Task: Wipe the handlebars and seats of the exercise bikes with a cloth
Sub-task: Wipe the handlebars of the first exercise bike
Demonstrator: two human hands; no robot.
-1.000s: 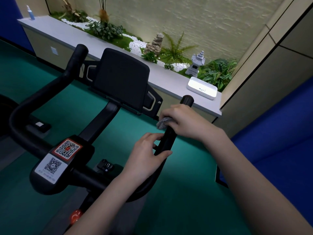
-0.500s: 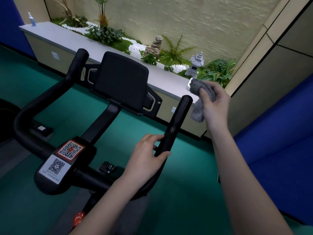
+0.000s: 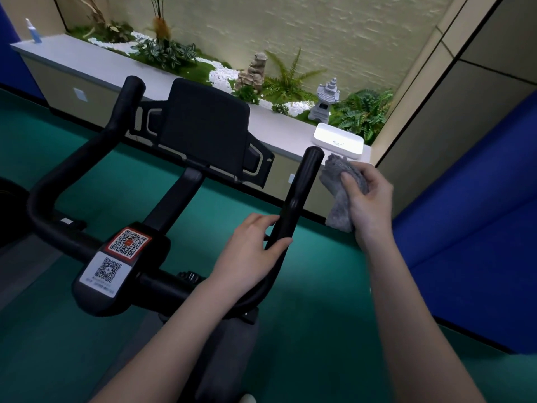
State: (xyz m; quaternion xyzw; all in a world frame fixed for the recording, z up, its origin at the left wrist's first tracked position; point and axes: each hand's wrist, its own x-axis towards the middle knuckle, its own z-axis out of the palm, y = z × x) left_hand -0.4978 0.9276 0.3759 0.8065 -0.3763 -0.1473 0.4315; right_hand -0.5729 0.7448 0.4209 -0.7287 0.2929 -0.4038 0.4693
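A black exercise bike handlebar fills the view, with its right prong (image 3: 302, 187) pointing up and away and its left prong (image 3: 122, 112) at the far left. My left hand (image 3: 250, 257) grips the lower part of the right prong. My right hand (image 3: 367, 199) holds a crumpled grey cloth (image 3: 343, 187) just to the right of that prong's tip, slightly apart from the bar. A black screen holder (image 3: 206, 126) stands between the prongs. The seat is out of view.
QR code stickers (image 3: 116, 254) sit on the handlebar's centre block. Behind the bike runs a grey ledge (image 3: 87, 62) with a white box (image 3: 338, 139), a spray bottle (image 3: 33, 32), plants and a stone lantern (image 3: 327, 100). Blue padding (image 3: 479, 213) is at the right.
My right hand lifted the cloth off the right prong, swung it up past the tip, and now has come down beside the prong's upper end. The left hand kept its grip.
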